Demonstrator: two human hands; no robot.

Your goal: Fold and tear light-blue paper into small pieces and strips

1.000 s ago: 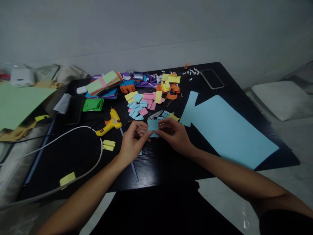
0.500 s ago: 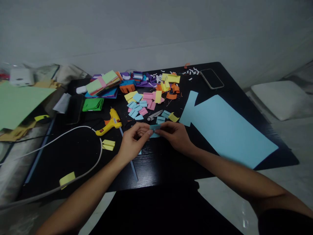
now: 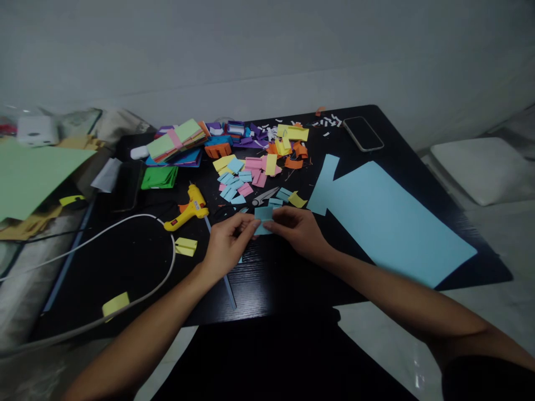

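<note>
Between both hands I hold a small piece of light blue paper (image 3: 263, 215) with a crease across it. My left hand (image 3: 232, 236) pinches its left edge, thumb on the near face. At the right edge, my right hand (image 3: 298, 229) grips it between thumb and fingers. Just beyond lie scissors (image 3: 266, 196), their black handles partly hidden behind my left hand. Small folded blue paper pieces (image 3: 231, 186) lie among pink pieces (image 3: 259, 178) and yellow ones behind. A yellow glue gun (image 3: 193, 209) rests left of my left hand, a glue stick (image 3: 229, 292) below it.
Large blue sheets (image 3: 397, 223) cover the table's right side, with a phone (image 3: 363, 133) behind them. Stacked coloured paper (image 3: 178, 142) stands at the back left. A white cable (image 3: 172, 262) loops across the left. Orange pieces (image 3: 293, 163) and white scraps lie at the back.
The blue paper piece in my hands has opened up at its crease, its upper part now raised and showing more surface. My hands stay in nearly the same place.
</note>
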